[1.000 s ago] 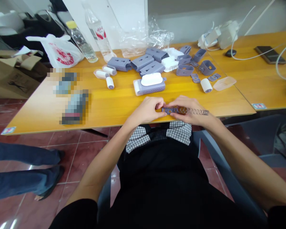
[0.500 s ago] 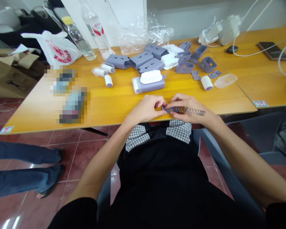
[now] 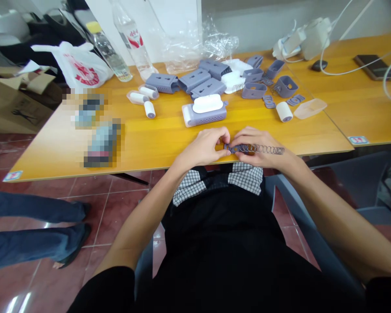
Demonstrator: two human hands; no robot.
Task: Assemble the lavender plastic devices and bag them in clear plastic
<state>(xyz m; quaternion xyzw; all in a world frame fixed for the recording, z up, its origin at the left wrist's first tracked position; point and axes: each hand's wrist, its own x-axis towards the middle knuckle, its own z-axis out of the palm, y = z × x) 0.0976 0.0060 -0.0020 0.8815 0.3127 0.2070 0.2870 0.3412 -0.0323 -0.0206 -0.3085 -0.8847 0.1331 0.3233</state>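
Observation:
Near the table's front edge, my left hand [image 3: 211, 145] pinches the left end of a small grey-purple plastic part [image 3: 233, 148]. My right hand [image 3: 259, 148] closes on the same part from the right. A metal coil spring [image 3: 267, 149] runs from the part to the right, across the back of my right hand. My fingers hide much of the part. Just beyond my hands lies a grey-purple case [image 3: 210, 117] with a white oval piece [image 3: 207, 104] on top.
Grey-purple shells [image 3: 193, 80], a white roller [image 3: 284, 112] and a clear lid [image 3: 310, 108] lie farther back. Two bottles [image 3: 135, 41] stand beside a white plastic bag [image 3: 81, 69]. At the right are a phone [image 3: 376, 67] and white cables. A person's legs [image 3: 35, 230] are at the left.
The whole view has shifted slightly. Both hands stay on the small part, with the left fingers a little more raised; the spring still trails over my right hand.

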